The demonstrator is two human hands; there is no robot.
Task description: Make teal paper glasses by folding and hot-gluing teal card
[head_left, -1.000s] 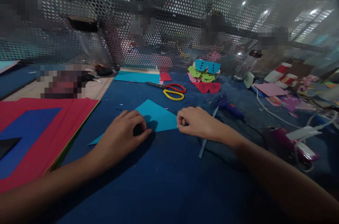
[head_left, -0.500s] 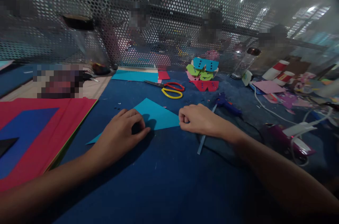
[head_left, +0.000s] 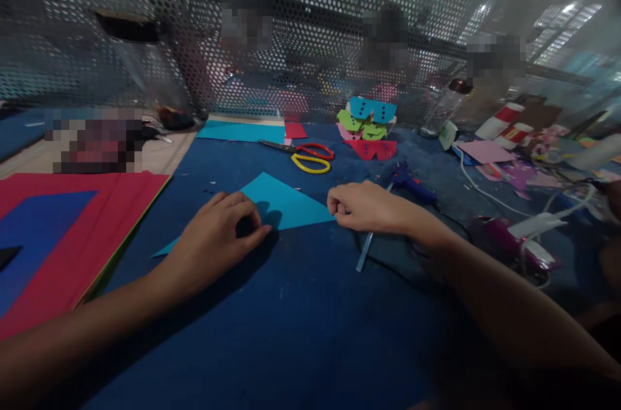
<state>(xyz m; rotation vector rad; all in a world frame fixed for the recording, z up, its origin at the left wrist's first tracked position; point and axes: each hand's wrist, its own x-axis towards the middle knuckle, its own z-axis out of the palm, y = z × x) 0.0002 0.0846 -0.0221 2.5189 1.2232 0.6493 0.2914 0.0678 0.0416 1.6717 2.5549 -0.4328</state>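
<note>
A folded sheet of light-blue paper [head_left: 286,203] lies on the dark blue tabletop, its pointed corner to the right. My left hand [head_left: 228,226] rests over its left part, fingers curved down and thumb apart, hiding some of the paper. At the right tip, my right hand [head_left: 359,206] is closed, with curled fingers on the corner. Under my right wrist runs a clear glue stick [head_left: 365,251], its far end at a blue glue gun [head_left: 412,183]. Beyond the paper lie scissors [head_left: 310,158] with one red and one yellow handle loop.
Red and blue sheets [head_left: 126,222] cover the left side. Cut-paper masks [head_left: 371,125] stand at the back near a perforated metal screen [head_left: 301,67]. On the right are a purple device [head_left: 519,245], a white cable [head_left: 514,203] and paper scraps [head_left: 488,150]. Light-blue card [head_left: 242,130] lies behind.
The view has shifted slightly, so most things sit a little higher and further left. My right hand has moved slightly along with the paper's tip; both hands keep their shape.
</note>
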